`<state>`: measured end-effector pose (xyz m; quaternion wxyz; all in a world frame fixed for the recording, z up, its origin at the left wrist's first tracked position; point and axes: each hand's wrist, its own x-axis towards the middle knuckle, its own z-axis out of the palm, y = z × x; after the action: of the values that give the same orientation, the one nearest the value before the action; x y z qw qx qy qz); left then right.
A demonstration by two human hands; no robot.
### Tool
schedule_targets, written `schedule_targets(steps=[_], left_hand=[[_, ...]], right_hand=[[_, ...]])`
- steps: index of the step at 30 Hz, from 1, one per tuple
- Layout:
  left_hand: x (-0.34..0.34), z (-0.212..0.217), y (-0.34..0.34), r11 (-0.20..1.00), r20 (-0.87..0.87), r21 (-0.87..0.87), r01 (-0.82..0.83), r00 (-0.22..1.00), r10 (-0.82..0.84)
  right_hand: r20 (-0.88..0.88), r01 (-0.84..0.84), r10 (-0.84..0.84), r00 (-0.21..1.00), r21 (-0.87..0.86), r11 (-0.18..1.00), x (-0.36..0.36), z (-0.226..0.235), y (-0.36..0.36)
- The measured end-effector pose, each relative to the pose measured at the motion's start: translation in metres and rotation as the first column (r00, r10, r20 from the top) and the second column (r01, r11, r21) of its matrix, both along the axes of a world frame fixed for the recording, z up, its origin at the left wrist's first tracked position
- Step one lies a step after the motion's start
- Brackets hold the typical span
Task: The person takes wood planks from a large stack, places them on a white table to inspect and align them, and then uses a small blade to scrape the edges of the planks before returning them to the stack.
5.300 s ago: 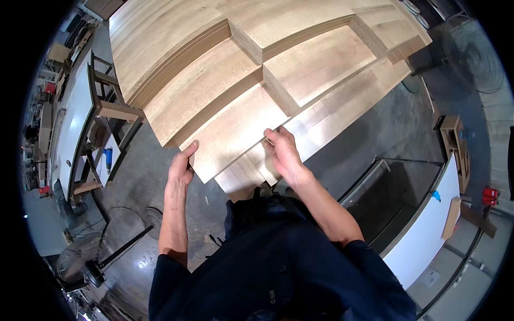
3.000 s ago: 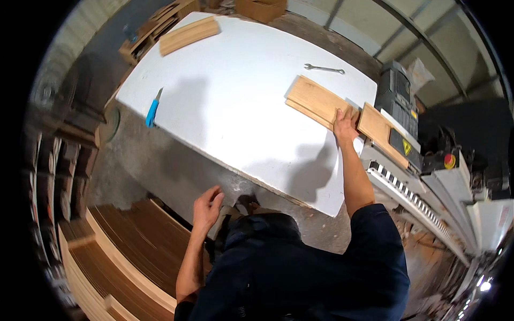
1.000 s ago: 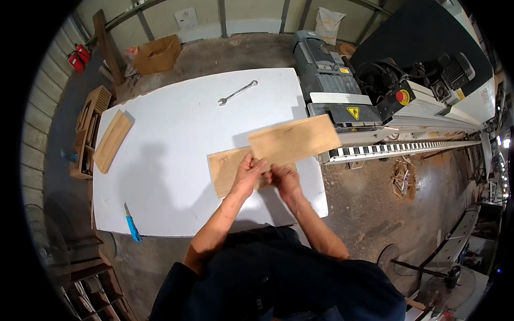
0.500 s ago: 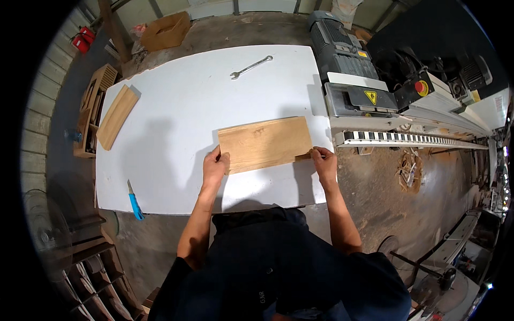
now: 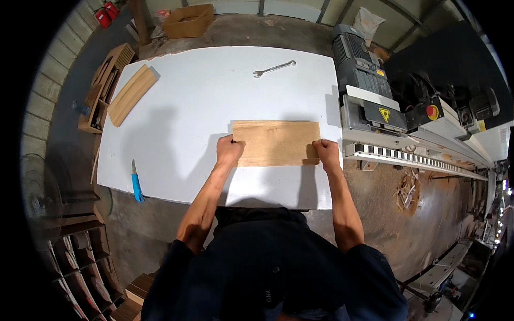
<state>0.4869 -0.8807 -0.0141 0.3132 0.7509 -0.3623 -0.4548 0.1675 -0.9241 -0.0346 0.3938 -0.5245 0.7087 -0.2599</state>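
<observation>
A flat, light-brown wooden board (image 5: 276, 140) with visible grain lies or hovers just over the white tabletop (image 5: 187, 91); which of the two I cannot tell. Its edges show thin layers, perhaps several boards stacked. My left hand (image 5: 230, 151) pinches its left end, thumb on top. At the opposite end, the fingers of my right hand (image 5: 327, 152) are closed on the right edge. A small dark patch marks the board's lower right corner. To the left lies a blue-handled utility knife (image 5: 137, 187) with its blade out.
An open-ended wrench (image 5: 274, 69) lies toward the table's far side. More wooden pieces (image 5: 132, 96) rest at the far left corner. Right of the table stands a machine with a motor (image 5: 356, 53), a red stop button (image 5: 432, 112) and a long white rail (image 5: 417, 158). A cardboard box (image 5: 188, 22) sits behind.
The board has turned from a slant to nearly level with the table's front edge. My right hand has come up along its right end. The whole view has shifted slightly.
</observation>
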Motion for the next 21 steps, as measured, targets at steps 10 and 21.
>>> schedule_targets(steps=[10, 21], left_hand=[[0.022, 0.007, 0.049, 0.774, -0.106, -0.592, -0.226, 0.973, 0.203], [0.027, 0.004, 0.053, 0.782, -0.301, -0.581, -0.225, 0.952, 0.05]], right_hand=[[0.223, -0.004, 0.106, 0.969, -0.415, 0.91, 0.02, 0.019, 0.031], [0.384, 0.061, 0.069, 0.921, -0.318, 0.946, 0.021, 0.019, 0.035]])
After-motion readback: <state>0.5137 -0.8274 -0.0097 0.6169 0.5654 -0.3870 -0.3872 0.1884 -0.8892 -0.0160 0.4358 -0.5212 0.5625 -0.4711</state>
